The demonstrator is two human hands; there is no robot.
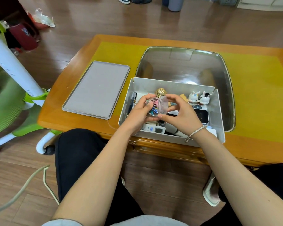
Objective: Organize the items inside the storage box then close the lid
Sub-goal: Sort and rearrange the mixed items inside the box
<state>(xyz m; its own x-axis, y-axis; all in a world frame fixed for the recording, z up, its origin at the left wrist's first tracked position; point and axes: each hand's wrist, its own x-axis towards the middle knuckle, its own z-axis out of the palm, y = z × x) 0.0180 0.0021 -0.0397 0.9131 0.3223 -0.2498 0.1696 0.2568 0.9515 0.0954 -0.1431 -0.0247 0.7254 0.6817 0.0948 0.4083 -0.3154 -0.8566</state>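
From the head camera, the storage box (pixel 171 110) stands open on the wooden table (pixel 82 53), and its grey lid (pixel 96 88) lies flat on the table just to the left of it, apart from it, so closing is not yet done. Over the box both hands work on a small clear jar (pixel 151 110) of coloured clips: the left hand (pixel 140 112) curls its fingers round the jar body, while the right hand (pixel 182 114) pinches the jar's clear round cap (pixel 163 105) between thumb and fingertips, the cap tilted against the jar's mouth and seemingly not seated. Inside the box, two rabbit figurines (pixel 199 97) and a gold ornament (pixel 160 92) stand along the far wall, and a white remote (pixel 152 128) lies near the front. Sorting looks partly done; the jar still needs capping and placing, then the lid goes on.
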